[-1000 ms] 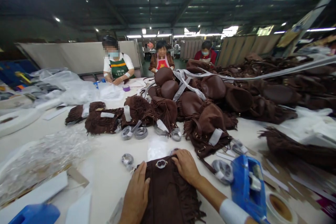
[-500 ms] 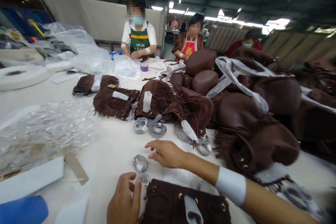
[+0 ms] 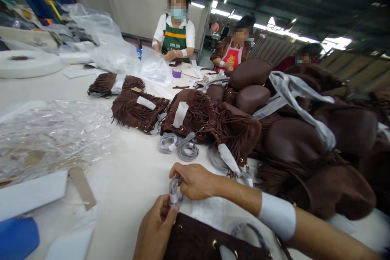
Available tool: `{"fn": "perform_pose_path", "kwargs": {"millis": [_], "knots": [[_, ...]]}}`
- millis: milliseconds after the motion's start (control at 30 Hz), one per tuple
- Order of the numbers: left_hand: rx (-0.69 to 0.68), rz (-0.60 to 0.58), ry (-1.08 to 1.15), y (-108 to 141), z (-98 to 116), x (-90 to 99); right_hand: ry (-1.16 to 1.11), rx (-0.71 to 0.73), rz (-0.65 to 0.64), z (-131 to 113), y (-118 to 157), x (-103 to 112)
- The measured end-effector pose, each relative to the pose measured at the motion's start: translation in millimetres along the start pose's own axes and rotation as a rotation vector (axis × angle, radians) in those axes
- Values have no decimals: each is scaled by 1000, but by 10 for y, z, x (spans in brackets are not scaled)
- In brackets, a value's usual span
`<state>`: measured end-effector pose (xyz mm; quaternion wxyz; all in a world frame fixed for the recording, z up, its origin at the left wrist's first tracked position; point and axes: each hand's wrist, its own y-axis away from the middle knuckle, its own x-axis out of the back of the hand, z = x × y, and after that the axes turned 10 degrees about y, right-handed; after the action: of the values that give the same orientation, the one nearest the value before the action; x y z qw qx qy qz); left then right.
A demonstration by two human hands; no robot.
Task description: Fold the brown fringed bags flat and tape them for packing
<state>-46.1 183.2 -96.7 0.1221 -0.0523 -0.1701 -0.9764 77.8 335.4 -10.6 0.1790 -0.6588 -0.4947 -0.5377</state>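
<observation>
Drawn together since the earlier frame, right hand (image 3: 195, 181) and left hand (image 3: 155, 225) now pinch the grey coil (image 3: 173, 198) at its far and near ends, long axis pointing away between them, a brown bag (image 3: 195, 236) beside the left.

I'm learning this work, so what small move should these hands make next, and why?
Probably draw the grey coil over onto the brown bag: the right hand pinches its top, the left hand is at its lower end, and the bag lies close by.
</observation>
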Motion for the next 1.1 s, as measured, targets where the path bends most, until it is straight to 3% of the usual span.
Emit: {"fn": "perform_pose_path", "kwargs": {"millis": [133, 233, 333, 467, 567, 767, 1100], "knots": [[-143, -125, -54, 45, 64, 12, 39, 117, -372, 44, 136, 316], [-318, -133, -203, 71, 75, -7, 140, 110, -492, 21, 96, 415], [-445, -26, -347, 66, -12, -46, 195, 77, -497, -9, 36, 394], [-788, 43, -520, 10, -140, -94, 124, 49, -524, 19, 17, 285], [-947, 109, -635, -47, -143, -120, 133, 48, -495, 63, 27, 202], [-1032, 147, -703, -125, -100, -159, 96, 69, -458, 156, 44, 134], [-1055, 112, -723, -173, -268, -180, -58, 26, -409, 344, 120, 58]]}}
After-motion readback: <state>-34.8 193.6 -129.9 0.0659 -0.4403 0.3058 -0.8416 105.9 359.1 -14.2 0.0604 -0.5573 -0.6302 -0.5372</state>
